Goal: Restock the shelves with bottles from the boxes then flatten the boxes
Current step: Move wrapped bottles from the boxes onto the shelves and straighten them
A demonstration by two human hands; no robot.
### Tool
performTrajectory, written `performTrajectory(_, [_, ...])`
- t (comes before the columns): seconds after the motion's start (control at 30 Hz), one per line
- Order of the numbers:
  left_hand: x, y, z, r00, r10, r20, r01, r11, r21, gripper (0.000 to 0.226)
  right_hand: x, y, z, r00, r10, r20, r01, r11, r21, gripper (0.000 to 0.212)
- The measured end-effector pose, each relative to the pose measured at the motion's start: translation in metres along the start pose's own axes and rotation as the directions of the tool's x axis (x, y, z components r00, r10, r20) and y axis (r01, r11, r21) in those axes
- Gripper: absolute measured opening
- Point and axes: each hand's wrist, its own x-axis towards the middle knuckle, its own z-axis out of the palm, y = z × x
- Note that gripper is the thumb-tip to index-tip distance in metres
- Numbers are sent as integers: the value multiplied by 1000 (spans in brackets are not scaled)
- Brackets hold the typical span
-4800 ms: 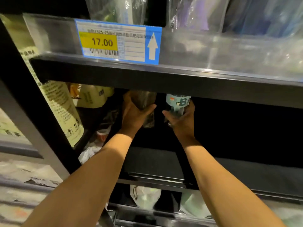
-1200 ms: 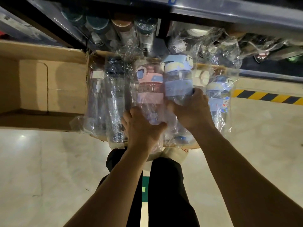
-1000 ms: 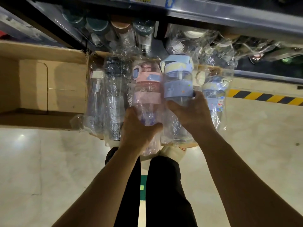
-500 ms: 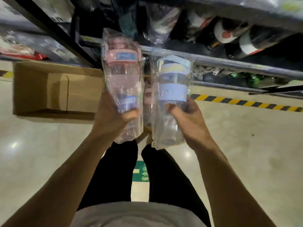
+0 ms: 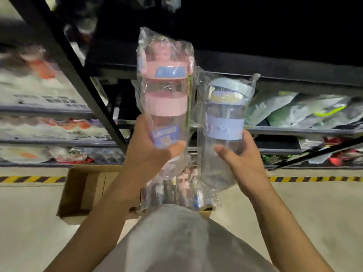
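Both hands raised in front of the shelving. Left hand (image 5: 149, 152) grips the lower body of a pink-lidded bottle (image 5: 167, 99), thumb across the front, fingers curled round behind. Bottle is clear, with a pink band, sealed in a plastic bag, near upright. Right hand (image 5: 241, 163) grips a blue-banded bottle (image 5: 224, 124) the same way, thumb in front; it is also bagged, leans slightly right and sits a little lower. The two bottles are just beside each other in the air, before a dark shelf edge (image 5: 275, 69). Below the hands, an open cardboard box (image 5: 82, 193) stands on the pale floor (image 5: 314, 213); more wrapped bottles (image 5: 176, 193) show in its right end, partly hidden by a grey shirt (image 5: 176, 242). Lower shelves (image 5: 294, 131) hold blurred bagged goods. Yellow-black floor tape (image 5: 29, 179) runs along the shelf base.
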Motion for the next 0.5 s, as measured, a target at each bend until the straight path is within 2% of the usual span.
performTrajectory(0.07, [10,23,-11,996,85,-12,-85,996,-2,60,4,-23,-4,996,-76,-39,77,997,5,65])
performTrajectory(0.17, [25,47,-23,984,177,-5,-177,983,-47,71,12,-47,-10,981,-175,-81,180,982,62,60])
performTrajectory(0.3, [49,71,-24,977,213,-5,-213,973,-94,80,29,-72,-19,958,-256,-126,274,951,146,70])
performTrajectory(0.5, [98,94,-3,965,253,-69,-254,967,-9,86,82,-93,-41,947,-305,-97,320,917,237,74])
